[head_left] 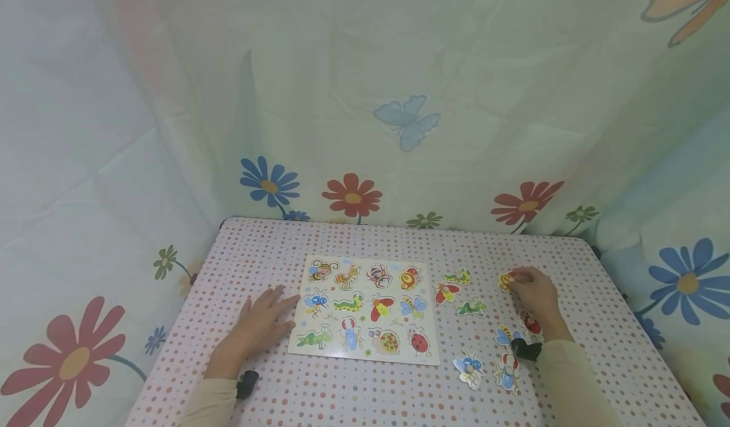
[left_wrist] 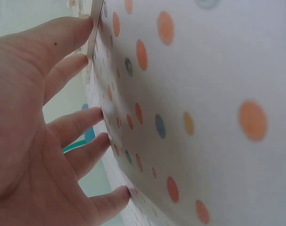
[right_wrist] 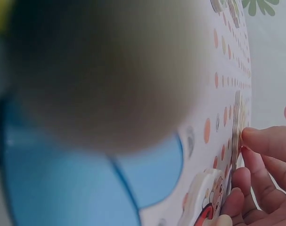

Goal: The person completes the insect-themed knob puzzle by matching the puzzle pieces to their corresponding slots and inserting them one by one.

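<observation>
A pale puzzle board (head_left: 365,355) printed with rows of insect pictures lies on the dotted table. At its left edge rests my left hand (head_left: 259,327), fingers spread and fairly straight; in the left wrist view the thumb tip (left_wrist: 86,26) meets the board's side. To the board's right, my right hand (head_left: 535,293) pinches a yellow-and-red insect puzzle piece (head_left: 504,281) between thumb and fingertips. The right wrist view has this piece (right_wrist: 237,127) nearly edge-on, close against the table, and its picture is mostly hidden. A ladybug piece (head_left: 531,324) lies beside my right wrist.
Loose pieces lie right of the board: a caterpillar (head_left: 458,277), a red-winged bug (head_left: 447,293) and a grasshopper (head_left: 471,307). Nearer are a blue-winged bee (head_left: 504,334), a mosquito (head_left: 470,370) and a stag beetle (head_left: 507,374). A flowered cloth (head_left: 365,129) hangs behind the table.
</observation>
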`<state>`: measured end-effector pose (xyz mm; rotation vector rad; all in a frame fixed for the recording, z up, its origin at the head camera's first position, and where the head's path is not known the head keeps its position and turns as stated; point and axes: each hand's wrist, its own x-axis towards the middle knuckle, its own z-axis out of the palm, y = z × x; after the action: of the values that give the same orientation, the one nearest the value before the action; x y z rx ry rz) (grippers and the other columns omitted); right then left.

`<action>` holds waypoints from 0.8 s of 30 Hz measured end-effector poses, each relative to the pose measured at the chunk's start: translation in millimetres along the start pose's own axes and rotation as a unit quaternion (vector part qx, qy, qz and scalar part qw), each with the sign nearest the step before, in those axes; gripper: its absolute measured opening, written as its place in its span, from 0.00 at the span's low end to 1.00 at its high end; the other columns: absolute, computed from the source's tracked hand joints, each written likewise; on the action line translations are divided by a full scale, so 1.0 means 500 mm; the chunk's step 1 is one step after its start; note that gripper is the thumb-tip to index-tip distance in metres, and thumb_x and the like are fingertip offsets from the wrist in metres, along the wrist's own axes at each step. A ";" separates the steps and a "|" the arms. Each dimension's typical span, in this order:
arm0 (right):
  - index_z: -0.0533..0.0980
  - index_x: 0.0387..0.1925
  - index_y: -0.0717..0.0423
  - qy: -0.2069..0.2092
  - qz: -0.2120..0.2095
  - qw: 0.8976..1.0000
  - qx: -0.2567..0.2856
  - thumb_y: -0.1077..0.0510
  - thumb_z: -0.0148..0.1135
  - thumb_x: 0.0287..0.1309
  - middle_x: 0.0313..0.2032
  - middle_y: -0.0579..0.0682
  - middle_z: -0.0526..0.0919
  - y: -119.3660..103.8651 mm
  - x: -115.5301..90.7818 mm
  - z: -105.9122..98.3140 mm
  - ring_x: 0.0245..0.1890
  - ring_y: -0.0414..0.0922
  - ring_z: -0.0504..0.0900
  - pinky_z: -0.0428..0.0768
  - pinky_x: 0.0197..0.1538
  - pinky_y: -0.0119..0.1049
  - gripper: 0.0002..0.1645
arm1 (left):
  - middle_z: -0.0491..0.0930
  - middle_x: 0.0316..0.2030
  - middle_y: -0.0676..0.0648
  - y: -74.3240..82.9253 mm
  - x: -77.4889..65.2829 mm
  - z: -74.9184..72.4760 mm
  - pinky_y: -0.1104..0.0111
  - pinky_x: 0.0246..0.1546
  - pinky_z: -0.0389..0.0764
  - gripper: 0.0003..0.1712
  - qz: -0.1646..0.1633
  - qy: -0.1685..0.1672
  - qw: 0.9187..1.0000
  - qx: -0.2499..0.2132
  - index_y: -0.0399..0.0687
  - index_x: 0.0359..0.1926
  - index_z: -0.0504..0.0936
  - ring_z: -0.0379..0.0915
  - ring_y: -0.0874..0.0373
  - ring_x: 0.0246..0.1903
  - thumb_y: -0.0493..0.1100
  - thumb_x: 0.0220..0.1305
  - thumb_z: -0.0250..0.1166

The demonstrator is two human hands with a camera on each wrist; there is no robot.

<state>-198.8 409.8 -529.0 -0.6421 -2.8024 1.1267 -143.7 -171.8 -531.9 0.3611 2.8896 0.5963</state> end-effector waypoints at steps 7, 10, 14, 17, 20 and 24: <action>0.72 0.59 0.66 -0.004 -0.026 1.000 -0.011 0.58 0.62 0.66 0.54 0.70 0.77 -0.001 -0.007 -0.002 0.53 0.66 0.75 0.78 0.46 0.56 0.24 | 0.55 0.76 0.40 0.003 -0.001 0.001 0.34 0.70 0.38 0.32 -0.004 0.000 1.000 -0.001 0.58 0.72 0.70 0.44 0.38 0.75 0.51 0.69 0.64; 0.71 0.61 0.66 -0.009 -0.032 0.999 -0.008 0.57 0.62 0.66 0.54 0.70 0.77 -0.012 -0.016 -0.005 0.53 0.66 0.76 0.79 0.42 0.52 0.26 | 0.55 0.75 0.40 0.003 -0.002 0.000 0.34 0.70 0.38 0.32 -0.005 0.000 1.000 0.000 0.58 0.72 0.70 0.44 0.38 0.75 0.51 0.69 0.64; 0.71 0.61 0.66 -0.010 -0.049 0.999 0.000 0.56 0.62 0.68 0.54 0.70 0.77 -0.032 -0.036 -0.006 0.51 0.65 0.76 0.80 0.39 0.48 0.26 | 0.55 0.75 0.39 0.004 -0.002 0.000 0.34 0.70 0.39 0.32 -0.003 0.000 1.000 0.000 0.58 0.72 0.70 0.44 0.38 0.75 0.51 0.69 0.64; 0.71 0.61 0.67 -0.008 -0.081 0.997 0.009 0.57 0.62 0.68 0.53 0.70 0.77 -0.048 -0.054 -0.004 0.49 0.64 0.78 0.81 0.40 0.49 0.25 | 0.55 0.75 0.40 0.003 -0.001 0.001 0.34 0.70 0.39 0.32 -0.003 -0.001 1.000 0.001 0.58 0.72 0.70 0.44 0.39 0.75 0.52 0.69 0.63; 0.73 0.59 0.65 -0.006 -0.102 0.995 0.021 0.58 0.62 0.67 0.51 0.68 0.79 -0.064 -0.068 0.001 0.46 0.60 0.78 0.80 0.39 0.50 0.24 | 0.55 0.75 0.40 0.001 0.000 0.003 0.34 0.70 0.39 0.32 -0.002 0.001 1.000 0.004 0.58 0.72 0.70 0.45 0.38 0.75 0.52 0.69 0.64; 0.73 0.58 0.63 -0.001 -0.105 0.994 0.031 0.57 0.64 0.65 0.49 0.64 0.80 -0.081 -0.079 0.012 0.44 0.55 0.76 0.78 0.37 0.49 0.23 | 0.55 0.75 0.39 -0.001 0.000 0.004 0.34 0.69 0.39 0.32 -0.001 0.003 1.000 0.007 0.58 0.72 0.70 0.45 0.38 0.75 0.51 0.69 0.64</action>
<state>-178.7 363.9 -502.0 -0.3328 -2.7443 1.1670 -143.5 -171.6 -533.9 0.3588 2.9003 0.5785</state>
